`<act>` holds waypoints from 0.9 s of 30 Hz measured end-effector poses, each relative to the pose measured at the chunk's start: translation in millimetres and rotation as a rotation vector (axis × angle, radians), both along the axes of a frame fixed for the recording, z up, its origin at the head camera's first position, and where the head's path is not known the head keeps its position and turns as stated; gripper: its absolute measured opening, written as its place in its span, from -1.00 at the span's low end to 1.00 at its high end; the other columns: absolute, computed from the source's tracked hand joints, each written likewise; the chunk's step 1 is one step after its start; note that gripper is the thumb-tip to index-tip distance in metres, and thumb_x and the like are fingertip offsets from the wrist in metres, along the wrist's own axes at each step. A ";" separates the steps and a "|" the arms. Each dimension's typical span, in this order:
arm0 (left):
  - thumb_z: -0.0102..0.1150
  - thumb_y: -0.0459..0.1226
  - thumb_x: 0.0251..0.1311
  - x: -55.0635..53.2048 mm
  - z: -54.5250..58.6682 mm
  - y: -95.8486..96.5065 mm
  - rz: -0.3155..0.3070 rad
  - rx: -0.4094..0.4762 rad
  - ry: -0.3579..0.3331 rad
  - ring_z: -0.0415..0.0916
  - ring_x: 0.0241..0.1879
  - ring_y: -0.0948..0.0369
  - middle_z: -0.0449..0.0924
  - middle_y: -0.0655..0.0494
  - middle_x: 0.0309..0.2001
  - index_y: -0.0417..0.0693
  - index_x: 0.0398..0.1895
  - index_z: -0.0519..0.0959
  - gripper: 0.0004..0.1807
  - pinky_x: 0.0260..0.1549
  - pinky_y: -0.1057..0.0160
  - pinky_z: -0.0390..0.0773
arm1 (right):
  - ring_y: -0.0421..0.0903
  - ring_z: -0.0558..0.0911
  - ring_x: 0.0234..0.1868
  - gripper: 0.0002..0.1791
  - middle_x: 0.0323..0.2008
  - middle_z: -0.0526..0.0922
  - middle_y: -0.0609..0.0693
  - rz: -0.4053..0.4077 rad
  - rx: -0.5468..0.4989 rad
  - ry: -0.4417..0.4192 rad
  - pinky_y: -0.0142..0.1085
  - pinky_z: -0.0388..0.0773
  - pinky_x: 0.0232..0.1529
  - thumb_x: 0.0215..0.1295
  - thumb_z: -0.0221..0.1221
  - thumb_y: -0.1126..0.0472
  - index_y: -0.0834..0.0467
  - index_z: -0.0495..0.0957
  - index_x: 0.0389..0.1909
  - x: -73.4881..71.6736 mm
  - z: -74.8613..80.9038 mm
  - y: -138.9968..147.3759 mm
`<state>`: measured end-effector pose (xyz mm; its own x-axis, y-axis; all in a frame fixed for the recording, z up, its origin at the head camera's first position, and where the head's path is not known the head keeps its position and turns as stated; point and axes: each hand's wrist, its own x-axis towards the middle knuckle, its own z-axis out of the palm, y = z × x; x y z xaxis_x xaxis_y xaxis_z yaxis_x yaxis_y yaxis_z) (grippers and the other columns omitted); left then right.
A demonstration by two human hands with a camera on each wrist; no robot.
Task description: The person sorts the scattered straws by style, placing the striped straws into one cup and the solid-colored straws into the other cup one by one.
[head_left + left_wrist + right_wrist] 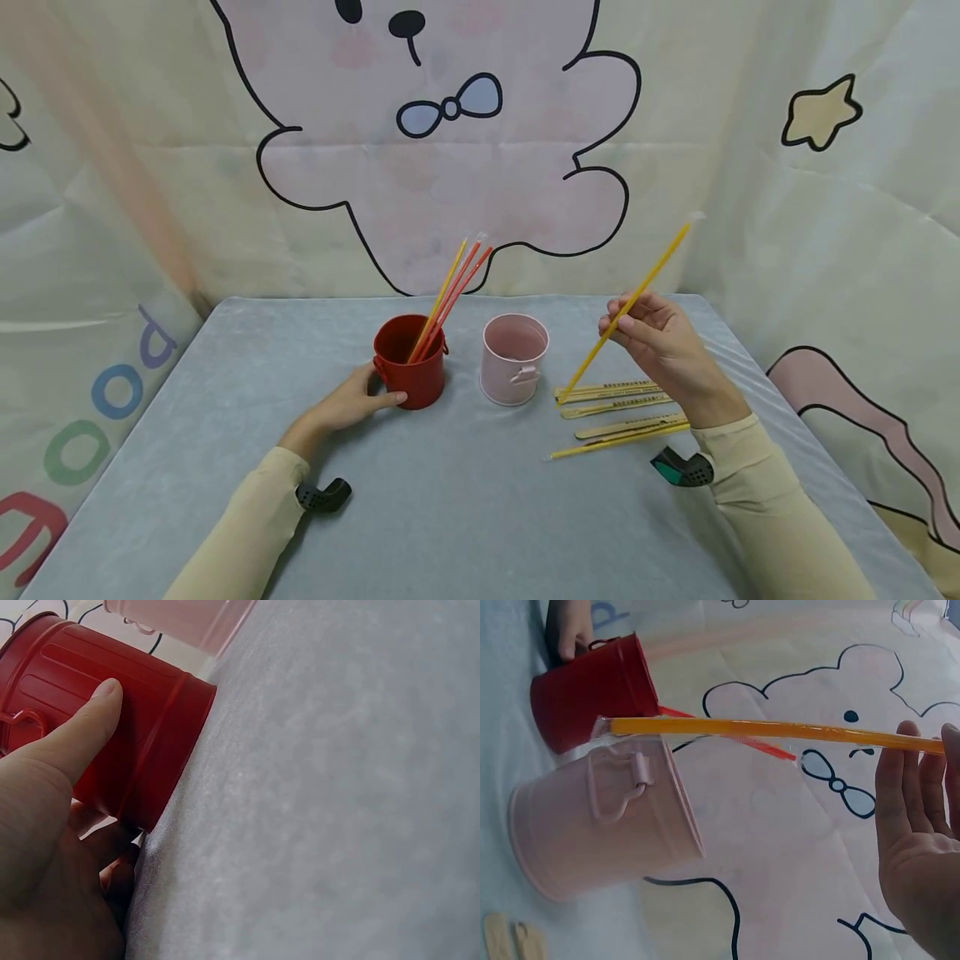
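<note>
My left hand (348, 408) holds a small red metal bucket (420, 387) at its left side, thumb on the front wall as the left wrist view shows. Two red straws and a yellow one, the straws (464, 292), lean to the right inside it. Between thumb and fingers, my right hand (671, 342) pinches a yellow straw (780, 731) in a clear wrapper. This straw is held slanted, its lower end over the flat wooden sticks on the table. A pink metal bucket (498, 375) stands between the two hands, right of the red one.
Several flat wooden sticks (611, 408) lie on the right of the grey cloth-covered table (465, 508), below my right hand. Another wrapped yellow straw (600, 447) lies in front of them. A printed cloth backdrop (690, 100) rises behind the table.
</note>
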<state>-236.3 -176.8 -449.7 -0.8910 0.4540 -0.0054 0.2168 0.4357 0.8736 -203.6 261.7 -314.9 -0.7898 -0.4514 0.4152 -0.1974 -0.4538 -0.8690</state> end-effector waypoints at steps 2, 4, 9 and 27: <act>0.28 -0.06 0.19 0.4 -1.8 -0.8 0.000 0.003 0.003 -0.06 0.53 -0.06 0.17 0.00 0.47 0.02 0.45 0.15 -0.20 0.47 -0.28 -0.06 | -0.08 0.66 -0.07 -0.69 -0.15 0.63 -0.01 -0.018 0.000 -0.002 -0.31 0.60 0.11 0.42 -0.15 0.53 0.22 0.52 -0.07 -1.8 4.8 -8.0; 0.28 -0.06 0.19 1.1 -2.6 -1.5 -0.003 0.005 0.005 -0.06 0.53 -0.06 0.18 0.00 0.47 0.01 0.45 0.15 -0.20 0.46 -0.29 -0.07 | -0.09 0.67 -0.06 -0.71 -0.17 0.64 -0.02 -0.042 0.005 -0.011 -0.31 0.61 0.12 0.42 -0.13 0.51 0.21 0.53 -0.10 -3.7 9.6 -15.5; 0.27 -0.07 0.20 1.2 -2.9 -1.5 -0.006 0.015 0.009 -0.05 0.52 -0.07 0.18 -0.02 0.46 0.00 0.45 0.15 -0.21 0.46 -0.30 -0.07 | -0.09 0.66 -0.07 -0.77 -0.19 0.64 0.01 -0.069 -0.020 -0.012 -0.29 0.62 0.10 0.41 -0.08 0.49 0.23 0.52 -0.13 -12.9 22.1 -33.0; 0.28 -0.08 0.19 -0.2 -2.0 0.7 -0.006 0.026 -0.001 -0.05 0.53 -0.07 0.18 -0.03 0.46 -0.02 0.45 0.13 -0.18 0.46 -0.29 -0.06 | -0.15 0.66 -0.18 -0.85 -0.24 0.62 -0.04 -0.180 0.030 -0.067 -0.31 0.67 -0.09 0.33 0.09 0.44 0.14 0.55 -0.22 -29.7 49.3 -93.1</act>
